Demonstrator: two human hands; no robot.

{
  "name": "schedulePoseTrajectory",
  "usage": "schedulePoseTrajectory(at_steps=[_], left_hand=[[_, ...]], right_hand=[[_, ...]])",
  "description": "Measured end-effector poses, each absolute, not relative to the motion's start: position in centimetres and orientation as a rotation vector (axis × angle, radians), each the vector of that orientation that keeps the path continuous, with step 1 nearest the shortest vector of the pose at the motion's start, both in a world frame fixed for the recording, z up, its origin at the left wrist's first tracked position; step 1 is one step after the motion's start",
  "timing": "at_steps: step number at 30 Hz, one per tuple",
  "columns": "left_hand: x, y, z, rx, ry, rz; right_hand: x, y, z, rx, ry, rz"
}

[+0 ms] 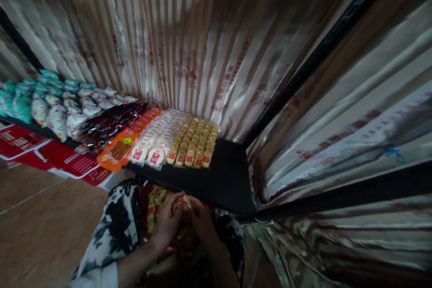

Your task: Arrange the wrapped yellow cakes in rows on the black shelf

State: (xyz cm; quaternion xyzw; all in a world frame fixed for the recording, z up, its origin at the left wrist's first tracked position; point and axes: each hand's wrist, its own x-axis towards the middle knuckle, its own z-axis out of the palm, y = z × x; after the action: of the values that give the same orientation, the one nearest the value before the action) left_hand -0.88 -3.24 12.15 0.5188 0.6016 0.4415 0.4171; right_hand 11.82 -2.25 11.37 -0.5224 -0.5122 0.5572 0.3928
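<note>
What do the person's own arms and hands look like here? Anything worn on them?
Both hands, left and right, are bare: no gloves, and no rings or watch that the dim picture lets me see. The left forearm is bare up to a white sleeve pushed back near the elbow. The right forearm shows no sleeve in view.

A single head-worn camera looks forward and steeply down, close over the lap, facing the near edge and right corner of the black shelf [222, 175] beneath striped curtains [189, 40].
</note>
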Motion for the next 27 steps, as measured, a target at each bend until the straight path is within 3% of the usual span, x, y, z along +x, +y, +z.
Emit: schedulePoseTrajectory(at_steps=[8,13,27], left_hand=[[-0.4,-0.6,13.3,1.308,1.628,1.107],[0.8,0.6,13.3,1.011,1.352,1.001],[8.6,4.9,15.3,0.424,1.070,1.241]], right_hand=[[12.8,-1.5,14.5,-1.178,-0.877,1.593],[13.7,-1.0,14.7,-1.147,-0.806,1.606],[14.5,2.5,13.2,-1.163,-0.482,1.199]])
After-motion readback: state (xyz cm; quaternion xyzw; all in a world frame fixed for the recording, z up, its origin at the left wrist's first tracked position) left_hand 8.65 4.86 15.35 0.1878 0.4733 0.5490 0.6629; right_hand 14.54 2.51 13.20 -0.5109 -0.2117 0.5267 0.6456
